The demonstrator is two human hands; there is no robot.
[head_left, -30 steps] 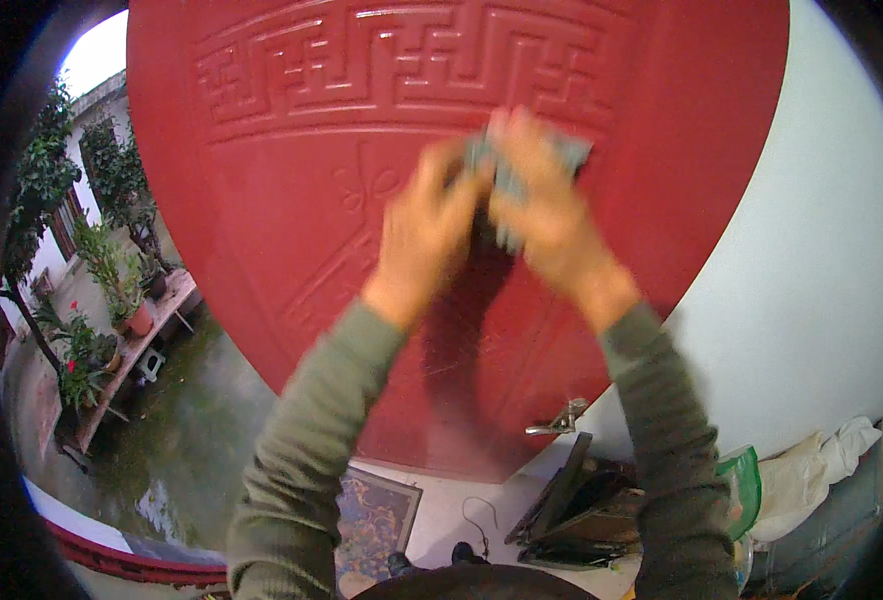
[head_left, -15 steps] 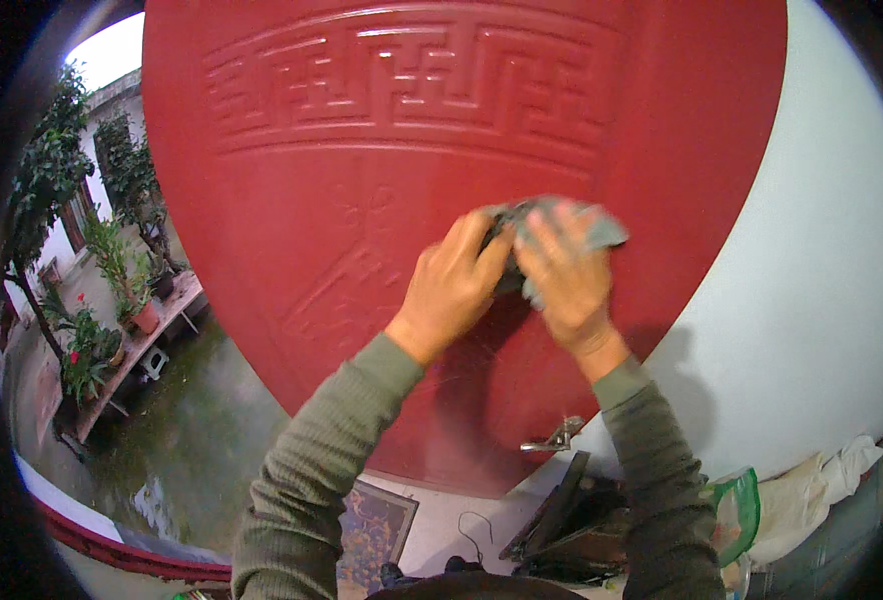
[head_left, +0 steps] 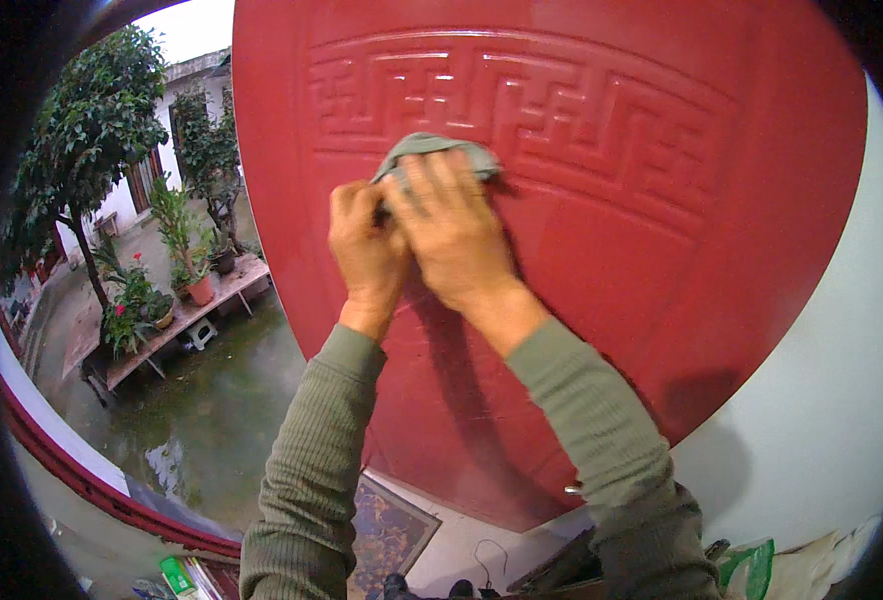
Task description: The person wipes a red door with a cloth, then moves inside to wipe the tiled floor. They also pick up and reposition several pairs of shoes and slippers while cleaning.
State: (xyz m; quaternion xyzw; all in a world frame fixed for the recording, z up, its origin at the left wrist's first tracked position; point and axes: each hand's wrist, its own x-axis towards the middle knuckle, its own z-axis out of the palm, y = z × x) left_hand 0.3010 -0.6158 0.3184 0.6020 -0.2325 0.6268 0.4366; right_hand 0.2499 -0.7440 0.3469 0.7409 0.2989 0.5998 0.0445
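A red door (head_left: 602, 300) with a raised geometric band fills the middle of the view. Against it, just under the band, lies a grey-green cloth (head_left: 422, 145). My right hand (head_left: 457, 225) presses the cloth flat on the door, its fingers laid over it and pointing up. Close beside it on the left, my left hand (head_left: 370, 245) has its fingers curled around the cloth's bunched edge. The thumb side of the left hand touches the right hand. Part of the cloth is hidden under my fingers, and both hands are slightly blurred.
A white wall (head_left: 782, 460) stands right of the door. The door handle (head_left: 573, 490) is mostly hidden by my right forearm. Outside at left, potted plants stand on a low bench (head_left: 142, 355). A patterned mat (head_left: 392, 530) and a green bag (head_left: 752, 570) lie below.
Both hands have moved the cloth left and up across the door, toward the raised band. The view has shifted too, showing more of the yard at left.
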